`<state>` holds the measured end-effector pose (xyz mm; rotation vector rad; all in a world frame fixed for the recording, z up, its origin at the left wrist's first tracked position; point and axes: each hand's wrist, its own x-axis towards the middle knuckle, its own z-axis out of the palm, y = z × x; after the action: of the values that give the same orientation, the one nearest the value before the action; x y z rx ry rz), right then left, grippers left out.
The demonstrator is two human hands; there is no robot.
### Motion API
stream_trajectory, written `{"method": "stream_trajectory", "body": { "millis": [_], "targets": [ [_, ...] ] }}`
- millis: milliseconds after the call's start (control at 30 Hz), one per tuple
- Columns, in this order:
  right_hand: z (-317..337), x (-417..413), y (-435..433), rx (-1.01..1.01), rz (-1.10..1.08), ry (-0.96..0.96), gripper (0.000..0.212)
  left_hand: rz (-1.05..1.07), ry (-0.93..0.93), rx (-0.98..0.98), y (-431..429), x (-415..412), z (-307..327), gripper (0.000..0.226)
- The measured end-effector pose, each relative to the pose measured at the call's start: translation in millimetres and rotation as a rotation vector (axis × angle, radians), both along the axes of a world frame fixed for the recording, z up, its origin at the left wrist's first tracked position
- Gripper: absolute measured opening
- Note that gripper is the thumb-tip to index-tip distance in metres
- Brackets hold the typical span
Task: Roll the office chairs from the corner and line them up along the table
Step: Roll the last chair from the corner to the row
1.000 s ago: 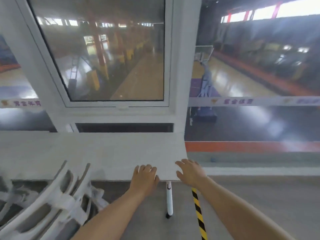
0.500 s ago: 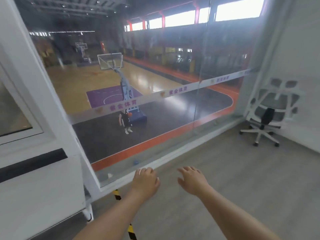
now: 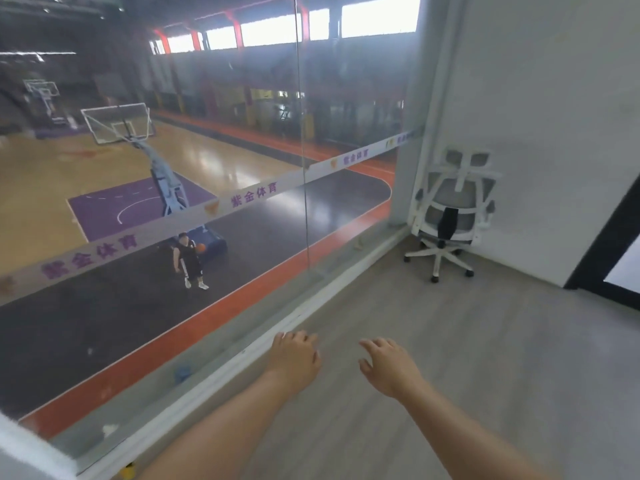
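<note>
A white office chair (image 3: 450, 209) with a grey mesh back and a five-star wheeled base stands in the far right corner, between the glass wall and the white wall. Its back faces me. My left hand (image 3: 294, 358) and my right hand (image 3: 389, 367) are stretched out in front of me over the grey floor, fingers loosely spread, holding nothing. Both hands are well short of the chair. The table is out of view.
A full-height glass wall (image 3: 207, 202) runs along the left, with a white sill (image 3: 242, 362) at its foot, overlooking a basketball court below. A white wall (image 3: 554, 133) closes the right side, with a dark door frame (image 3: 602, 244) at the far right. Grey floor (image 3: 485, 358) stretches toward the corner.
My view has swung right, away from the table and the stacked chairs, to the corner chair. My hands left the table edge and now hang free in the air.
</note>
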<state>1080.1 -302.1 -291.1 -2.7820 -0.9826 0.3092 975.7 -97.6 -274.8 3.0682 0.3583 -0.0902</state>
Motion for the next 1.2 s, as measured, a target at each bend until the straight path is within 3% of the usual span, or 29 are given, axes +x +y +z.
{"method": "stream_trajectory", "body": {
  "millis": [267, 600, 900, 1200],
  "targets": [
    [22, 188, 5, -0.011, -0.151, -0.009, 0.051, -0.210, 0.028, -0.013, 12, 230, 9, 0.045],
    [24, 441, -67, -0.003, -0.346, -0.041, 0.051, -0.421, -0.010, 0.022, -49, 516, 16, 0.039],
    [52, 705, -130, 0.015, -0.398, -0.029, 0.051, -0.396, -0.029, -0.052, -93, 778, 34, 0.051],
    [65, 934, -137, 0.067, -0.429, -0.038, 0.048, -0.363, -0.091, -0.088, -92, 1007, 41, 0.052]
  ]
}}
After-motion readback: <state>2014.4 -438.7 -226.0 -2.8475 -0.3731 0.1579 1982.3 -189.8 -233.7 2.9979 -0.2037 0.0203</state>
